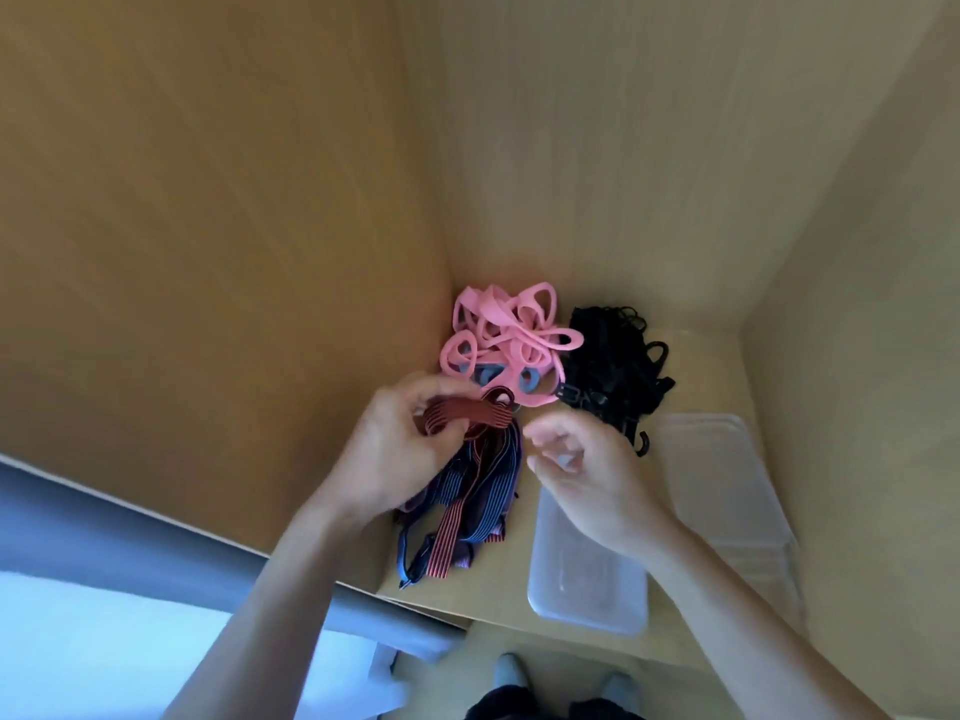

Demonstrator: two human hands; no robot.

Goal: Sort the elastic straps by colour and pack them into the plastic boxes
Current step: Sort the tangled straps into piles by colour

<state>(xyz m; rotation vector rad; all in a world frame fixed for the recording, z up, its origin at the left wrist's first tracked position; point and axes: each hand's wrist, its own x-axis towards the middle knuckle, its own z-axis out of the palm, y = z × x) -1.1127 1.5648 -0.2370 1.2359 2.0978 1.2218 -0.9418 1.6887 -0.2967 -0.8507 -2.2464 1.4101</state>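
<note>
Red strap (457, 415): folded, gripped in left hand (395, 449) fingers.
Right hand (587, 470): fingers loosely curled, holding nothing.
Pink straps (509, 335), black straps (613, 366): adjacent piles on table (498, 579).

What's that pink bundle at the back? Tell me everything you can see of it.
The pink straps are a loose, tangled heap of flat, stretchy-looking bands, many curled into open loops. Dull grey pieces, seemingly plastic, show among the lower loops. The heap lies on the pale wooden surface in the back corner, against the left wall panel. Its right edge meets the black straps. The left hand grips a red striped strap just in front.
</note>
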